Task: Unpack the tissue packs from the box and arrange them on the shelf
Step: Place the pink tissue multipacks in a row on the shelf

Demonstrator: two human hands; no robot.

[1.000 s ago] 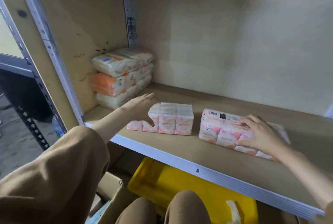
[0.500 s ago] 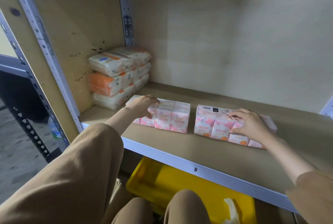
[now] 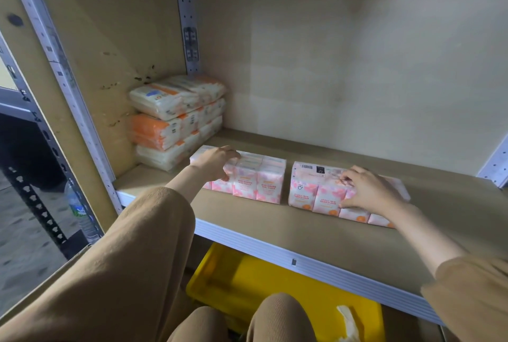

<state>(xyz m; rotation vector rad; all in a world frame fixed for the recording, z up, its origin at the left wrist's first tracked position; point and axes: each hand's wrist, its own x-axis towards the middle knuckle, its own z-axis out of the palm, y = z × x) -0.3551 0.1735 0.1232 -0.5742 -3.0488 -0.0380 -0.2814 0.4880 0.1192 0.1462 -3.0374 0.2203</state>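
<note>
Two pink multipacks of mini tissues lie side by side on the wooden shelf (image 3: 316,234). My left hand (image 3: 214,161) lies on top of the left pink pack (image 3: 258,182), fingers curled over its left end. My right hand (image 3: 368,190) grips the right pink pack (image 3: 316,193), thumb on its front face and fingers over the top. A narrow gap separates the two packs. The box is not in view.
Three white-and-orange tissue packs (image 3: 176,121) are stacked in the shelf's back left corner against the side panel. A yellow bin (image 3: 247,284) sits below the shelf. A water bottle (image 3: 79,212) stands on the floor at left. Bare shelf stretches to the right and behind.
Both pink packs have slid deeper onto the shelf, away from its front edge, with my hands on them. The left pack now sits close to the stacked packs.
</note>
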